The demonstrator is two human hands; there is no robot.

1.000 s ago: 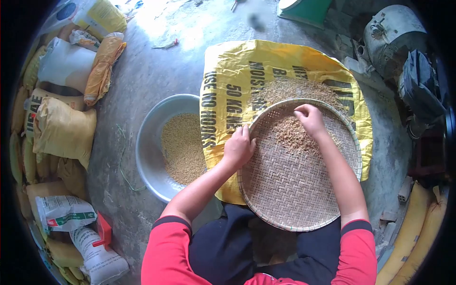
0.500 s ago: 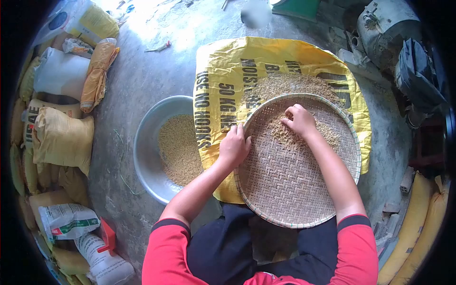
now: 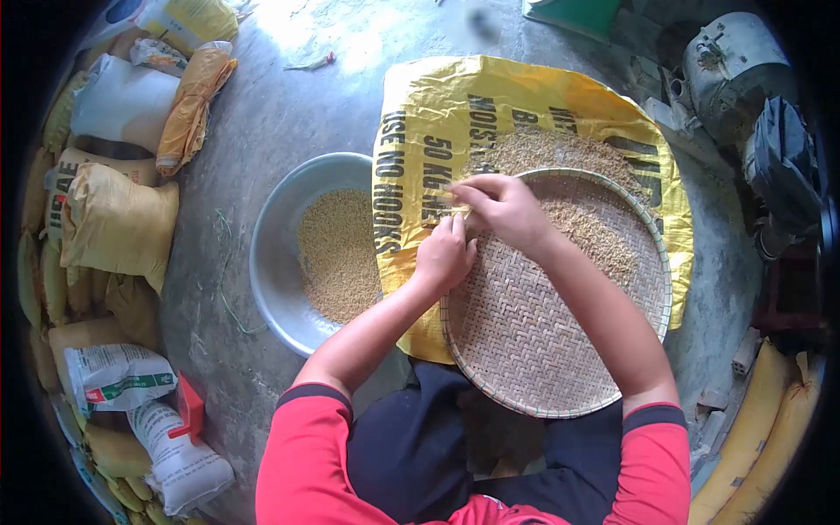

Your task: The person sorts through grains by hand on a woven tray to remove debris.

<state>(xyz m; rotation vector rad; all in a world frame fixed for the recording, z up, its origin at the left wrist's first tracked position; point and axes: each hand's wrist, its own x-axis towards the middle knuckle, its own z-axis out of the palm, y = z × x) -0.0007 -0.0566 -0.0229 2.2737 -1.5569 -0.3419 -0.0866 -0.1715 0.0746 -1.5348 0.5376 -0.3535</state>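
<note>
A round woven bamboo winnowing tray (image 3: 542, 350) rests partly over my lap and partly over a yellow sack. Unhusked-looking grain (image 3: 604, 241) is heaped on the tray's upper right part. My left hand (image 3: 446, 254) grips the tray's left rim, thumb on the inner side. Just above it, my right hand (image 3: 503, 210) hovers across the upper left rim with fingertips pinched together. Its fingertips are blurred, so whatever lies between them is too small to make out. The yellow printed sack (image 3: 420, 96) is spread flat on the floor, with more loose grain and husks (image 3: 560, 153) beyond the tray.
Left of the sack stands a wide metal basin (image 3: 276, 219) holding grain. Full sacks (image 3: 114, 223) and a red scoop-like object (image 3: 188, 407) line the left side. A machine (image 3: 735, 74) stands at upper right, and long yellow sacks (image 3: 752, 437) lie at lower right.
My right hand has moved left from the grain heap to the tray's rim, above my left hand, with fingers pinched. My left hand keeps its place on the rim. The view has shifted slightly.
</note>
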